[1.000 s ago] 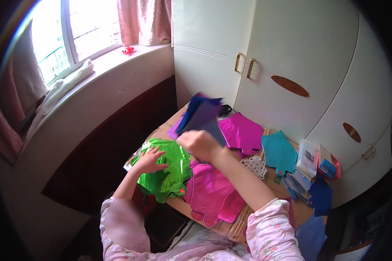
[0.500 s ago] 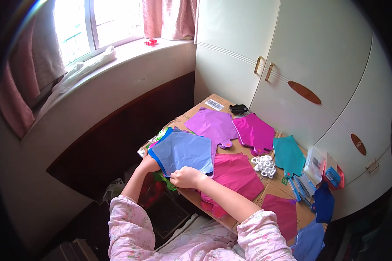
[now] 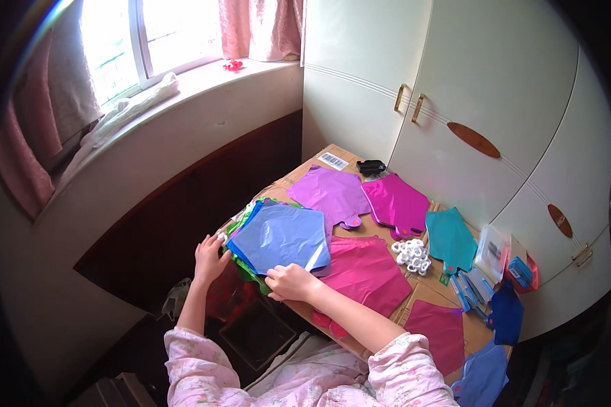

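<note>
A grey-blue, pentagon-shaped flat foil sheet lies on top of a stack at the table's left end, with brighter blue and green edges showing beneath it. My right hand is closed in a pinch at the sheet's near corner. Beside the stack's left edge is my left hand, its fingers apart. Its fingertips are close to a small white piece; whether they touch it is hard to tell.
Cardboard covers the table, with purple, magenta, pink and teal foil sheets. A pile of white rings sits among them. Small boxes crowd the right edge, near a white wardrobe.
My left hand has come out from under the stack's left edge and moved left, its fingers now in sight. The blue stack lies flatter, while my right hand stays at its near corner.
</note>
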A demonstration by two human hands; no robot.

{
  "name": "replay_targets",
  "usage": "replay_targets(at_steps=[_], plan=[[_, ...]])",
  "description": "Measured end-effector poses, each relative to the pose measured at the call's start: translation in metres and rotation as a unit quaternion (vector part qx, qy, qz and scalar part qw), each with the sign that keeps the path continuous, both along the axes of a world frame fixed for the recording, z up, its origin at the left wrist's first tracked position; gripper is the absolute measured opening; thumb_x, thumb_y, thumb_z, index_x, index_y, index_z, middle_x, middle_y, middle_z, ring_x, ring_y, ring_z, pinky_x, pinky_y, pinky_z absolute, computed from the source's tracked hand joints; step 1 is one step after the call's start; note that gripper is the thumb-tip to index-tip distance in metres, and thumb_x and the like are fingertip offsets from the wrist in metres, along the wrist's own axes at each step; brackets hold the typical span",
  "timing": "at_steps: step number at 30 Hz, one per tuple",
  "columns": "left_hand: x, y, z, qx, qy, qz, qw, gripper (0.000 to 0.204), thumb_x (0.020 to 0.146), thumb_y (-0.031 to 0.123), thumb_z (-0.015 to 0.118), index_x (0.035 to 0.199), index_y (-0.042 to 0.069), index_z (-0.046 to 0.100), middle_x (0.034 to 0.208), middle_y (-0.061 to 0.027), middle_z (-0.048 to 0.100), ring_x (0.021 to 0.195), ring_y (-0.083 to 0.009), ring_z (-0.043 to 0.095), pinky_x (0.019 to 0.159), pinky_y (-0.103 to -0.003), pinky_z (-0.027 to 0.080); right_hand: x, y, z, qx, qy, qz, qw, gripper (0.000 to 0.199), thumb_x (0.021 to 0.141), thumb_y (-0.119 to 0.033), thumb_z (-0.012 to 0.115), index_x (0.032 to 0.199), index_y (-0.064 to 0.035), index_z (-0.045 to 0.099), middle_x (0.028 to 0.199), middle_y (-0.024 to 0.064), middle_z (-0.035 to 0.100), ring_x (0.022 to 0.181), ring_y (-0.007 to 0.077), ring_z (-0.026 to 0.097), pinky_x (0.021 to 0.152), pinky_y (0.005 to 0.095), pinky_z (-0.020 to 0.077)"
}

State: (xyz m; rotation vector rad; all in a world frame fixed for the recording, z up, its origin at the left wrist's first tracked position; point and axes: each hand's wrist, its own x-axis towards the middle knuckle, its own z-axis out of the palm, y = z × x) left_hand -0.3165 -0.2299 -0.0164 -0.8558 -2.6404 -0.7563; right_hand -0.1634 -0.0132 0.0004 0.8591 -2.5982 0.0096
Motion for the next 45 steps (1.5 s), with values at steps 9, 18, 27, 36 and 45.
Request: replay_targets(at_steps=[9, 18, 27, 36, 45], plan=[[0.084, -0.008, -0.004, 0.144, -0.002, -0.04, 0.989, 0.024, 0.077, 0.012, 0.068, 0.099, 0.002, 0.067, 0.11, -0.0155, 0.065, 0.111, -0.034, 0.057, 0.096, -0.043, 0.043, -0.001, -0.005, -0.015, -0.119, -0.039, -0.077, 0.989, 0.012, 0.077, -0.022, 0.064, 0.073, -0.0103, 0.064, 0.072, 0.0053, 0.061, 0.069, 0.0226, 0.066, 0.06, 0.0346, 0.0527], [0.11, 0.017, 0.006, 0.117, 0.065, -0.152, 0.979, 0.017, 0.079, 0.008, 0.065, 0.096, 0.006, 0.067, 0.103, -0.0067, 0.067, 0.101, -0.0248, 0.06, 0.089, -0.039, 0.044, -0.004, 0.002, -0.006, -0.352, -0.168, -0.146, 0.909, 0.015, 0.079, -0.021, 0.067, 0.087, -0.0091, 0.072, 0.088, 0.0089, 0.069, 0.081, 0.0273, 0.066, 0.073, 0.035, 0.0525], [0.081, 0.028, -0.001, -0.014, 0.081, -0.086, 0.993, 0.017, 0.081, 0.019, 0.064, 0.088, 0.004, 0.063, 0.095, -0.01, 0.065, 0.102, -0.0261, 0.059, 0.1, -0.045, 0.036, -0.006, 0.007, -0.002, -0.434, -0.253, -0.172, 0.848, 0.019, 0.075, -0.026, 0.071, 0.086, -0.0112, 0.073, 0.082, 0.0101, 0.069, 0.078, 0.0263, 0.067, 0.073, 0.0365, 0.052], [0.053, 0.025, -0.01, -0.097, 0.079, -0.002, 0.992, 0.039, 0.074, 0.03, 0.068, 0.097, -0.001, 0.063, 0.11, -0.0158, 0.062, 0.114, -0.0278, 0.053, 0.103, -0.051, 0.032, 0.003, -0.001, 0.007, -0.299, -0.232, -0.184, 0.907, 0.017, 0.08, -0.026, 0.064, 0.091, -0.0181, 0.074, 0.095, 0.0007, 0.067, 0.086, 0.0235, 0.066, 0.075, 0.0347, 0.0521], [0.055, 0.028, -0.02, -0.093, 0.07, 0.048, 0.992, 0.056, 0.08, 0.036, 0.063, 0.118, -0.004, 0.056, 0.138, -0.0211, 0.044, 0.132, -0.0319, 0.037, 0.107, -0.05, 0.028, -0.001, 0.002, -0.006, -0.368, -0.221, -0.178, 0.885, 0.014, 0.077, -0.024, 0.069, 0.088, -0.0165, 0.074, 0.089, 0.0001, 0.067, 0.081, 0.0231, 0.066, 0.072, 0.0354, 0.0515]])
